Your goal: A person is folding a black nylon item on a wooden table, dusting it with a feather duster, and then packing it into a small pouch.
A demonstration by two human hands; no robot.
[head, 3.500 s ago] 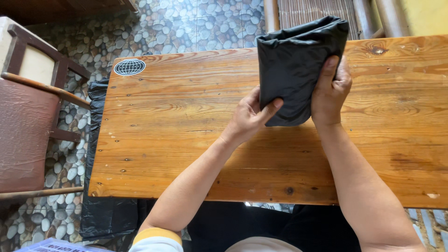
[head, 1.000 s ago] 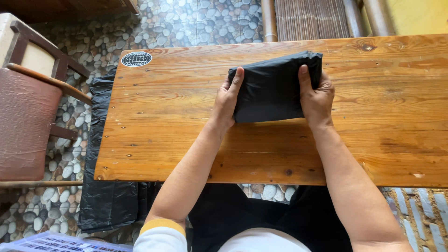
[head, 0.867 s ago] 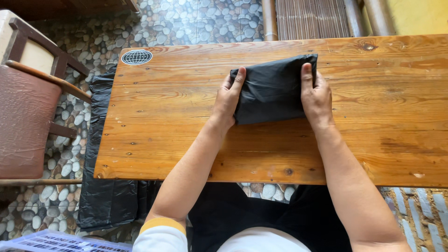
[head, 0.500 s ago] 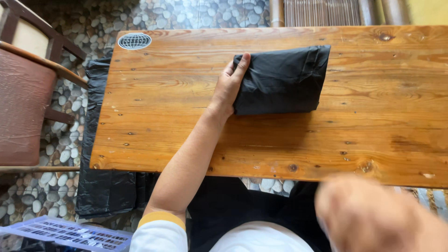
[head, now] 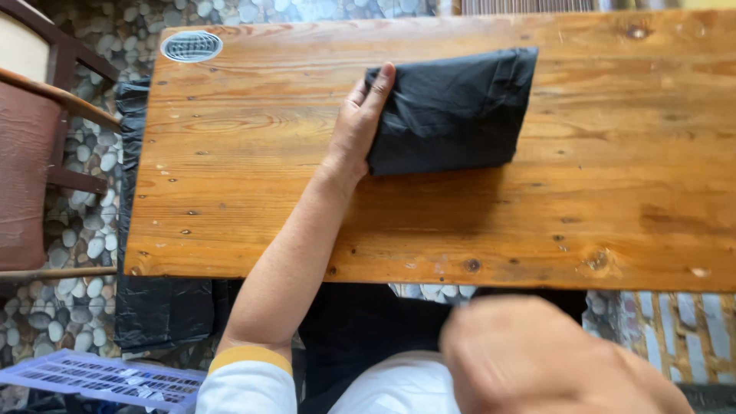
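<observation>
A folded black plastic bag (head: 452,111) lies flat on the wooden table (head: 253,192), towards its far middle. My left hand (head: 359,126) rests at the bag's left edge, fingers together and pressed against the fold. My right hand (head: 537,360) is off the table, close to the camera at the bottom right. It is blurred, and I cannot make out its fingers or anything in it.
A round silver sticker (head: 192,45) marks the table's far left corner. A wooden chair (head: 34,146) stands at the left on the pebble floor (head: 84,230). More black plastic (head: 157,310) hangs below the table's left end, and a blue plastic crate (head: 100,379) sits at the bottom left.
Both hands folded the bag smaller and pressed it flat on the table. My right hand then left the bag and pulled back towards my body; the left stays at the bag's edge.
</observation>
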